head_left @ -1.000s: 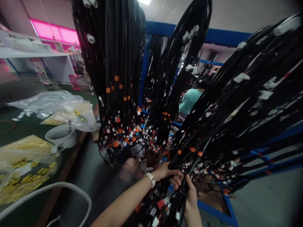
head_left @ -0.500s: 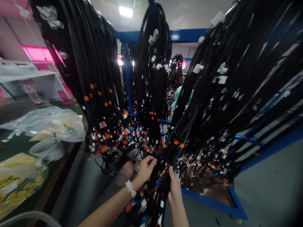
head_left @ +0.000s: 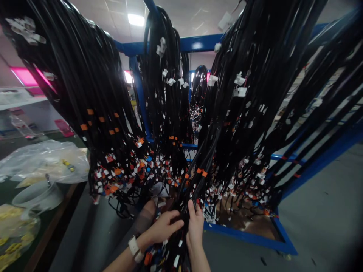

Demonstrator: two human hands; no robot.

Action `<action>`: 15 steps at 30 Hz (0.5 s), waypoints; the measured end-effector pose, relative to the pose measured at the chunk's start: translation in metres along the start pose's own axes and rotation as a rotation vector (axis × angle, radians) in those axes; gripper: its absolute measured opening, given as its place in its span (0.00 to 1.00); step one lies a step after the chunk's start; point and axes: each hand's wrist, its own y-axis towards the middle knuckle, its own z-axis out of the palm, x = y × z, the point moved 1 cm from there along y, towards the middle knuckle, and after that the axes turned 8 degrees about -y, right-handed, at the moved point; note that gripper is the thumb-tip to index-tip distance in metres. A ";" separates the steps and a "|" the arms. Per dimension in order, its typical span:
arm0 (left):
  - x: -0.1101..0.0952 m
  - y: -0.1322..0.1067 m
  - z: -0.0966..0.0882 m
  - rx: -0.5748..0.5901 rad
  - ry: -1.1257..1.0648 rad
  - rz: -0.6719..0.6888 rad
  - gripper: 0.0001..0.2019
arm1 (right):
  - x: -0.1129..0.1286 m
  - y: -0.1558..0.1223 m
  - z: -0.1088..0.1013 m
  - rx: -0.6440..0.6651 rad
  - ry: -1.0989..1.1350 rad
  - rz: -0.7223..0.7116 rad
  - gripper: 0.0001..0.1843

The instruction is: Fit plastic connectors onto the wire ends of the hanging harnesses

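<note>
A black wiring harness bundle [head_left: 183, 211] with orange tape bands [head_left: 202, 172] slants down from the rack towards me. Its lower end spreads into many white, orange and blue connectors. My right hand [head_left: 195, 226] is wrapped round the bundle from the right, thumb on top. On the other side, my left hand [head_left: 164, 227], with a white watch [head_left: 135, 249] on its wrist, lies beside the bundle. Its thumb and fingers are apart, and I see nothing held in them. The fingertips reach the cables' edge; the palm side is hidden.
Thick harness bundles [head_left: 82, 75] hang from a blue metal frame [head_left: 198, 43], left, centre and right. A blue lower rail [head_left: 244, 236] runs at right. On a table at left are plastic bags [head_left: 45, 160], a white container [head_left: 39, 196] and yellow connectors [head_left: 14, 247]. My knee [head_left: 149, 211] is below.
My view has shifted, so most things sit further left. My left hand's fingers have opened from a pinch and spread beside the bundle. My right hand stays on the cables.
</note>
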 end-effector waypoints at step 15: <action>0.016 0.006 0.028 0.034 -0.234 -0.016 0.12 | 0.007 0.004 -0.017 -0.008 -0.001 0.062 0.24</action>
